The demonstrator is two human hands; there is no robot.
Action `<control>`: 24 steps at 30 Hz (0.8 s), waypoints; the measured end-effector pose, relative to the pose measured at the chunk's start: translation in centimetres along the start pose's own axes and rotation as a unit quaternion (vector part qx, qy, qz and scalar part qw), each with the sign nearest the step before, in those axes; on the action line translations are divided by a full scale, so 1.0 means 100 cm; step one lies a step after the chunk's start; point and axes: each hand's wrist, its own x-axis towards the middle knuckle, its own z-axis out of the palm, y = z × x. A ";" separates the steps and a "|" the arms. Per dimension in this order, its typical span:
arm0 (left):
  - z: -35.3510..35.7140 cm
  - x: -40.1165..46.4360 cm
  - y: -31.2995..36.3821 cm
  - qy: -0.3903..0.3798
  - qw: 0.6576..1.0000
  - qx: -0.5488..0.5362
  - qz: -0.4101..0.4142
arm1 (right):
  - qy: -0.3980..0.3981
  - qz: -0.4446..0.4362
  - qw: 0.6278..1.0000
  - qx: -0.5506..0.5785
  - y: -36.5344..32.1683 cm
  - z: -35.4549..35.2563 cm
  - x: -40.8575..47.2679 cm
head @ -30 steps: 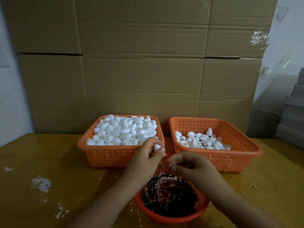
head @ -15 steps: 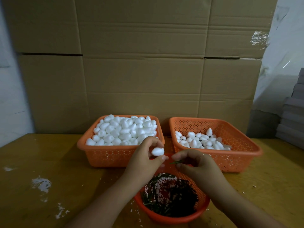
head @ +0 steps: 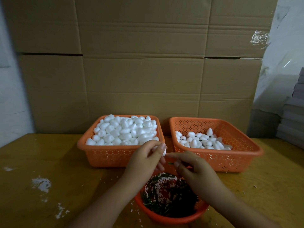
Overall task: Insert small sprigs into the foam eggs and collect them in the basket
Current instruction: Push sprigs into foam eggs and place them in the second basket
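Observation:
My left hand [head: 144, 159] pinches a white foam egg [head: 164, 152] between thumb and fingers, above the round orange bowl [head: 166, 218] of dark green sprigs [head: 171, 196]. My right hand [head: 194, 168] pinches a small green sprig [head: 170, 163] just right of the egg, its index finger reaching toward the egg. The left orange basket [head: 115, 155] is heaped with plain foam eggs [head: 125, 130]. In the right orange basket [head: 230, 158] lie several eggs [head: 202, 141], covering part of its floor.
The wooden table [head: 49, 162] carries white foam crumbs [head: 41, 185] at the front left. Stacked cardboard boxes [head: 139, 63] form a wall behind the baskets. Grey stacked sheets [head: 294, 116] stand at the far right.
My left hand turned the egg so it is mostly hidden behind the fingers. My right hand moved left, bringing the sprig close to the egg.

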 end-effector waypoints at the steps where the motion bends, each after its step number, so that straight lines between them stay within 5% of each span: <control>1: 0.000 0.000 0.000 0.001 1.000 0.004 0.000 | -0.002 -0.003 1.000 -0.002 0.001 0.000 0.000; 11: -0.001 0.001 -0.002 0.029 0.999 0.019 0.016 | -0.016 -0.005 1.000 -0.012 0.002 0.002 0.000; 24: 0.001 0.001 -0.003 -0.029 0.998 0.014 0.046 | -0.061 -0.011 0.993 -0.097 0.005 0.006 -0.003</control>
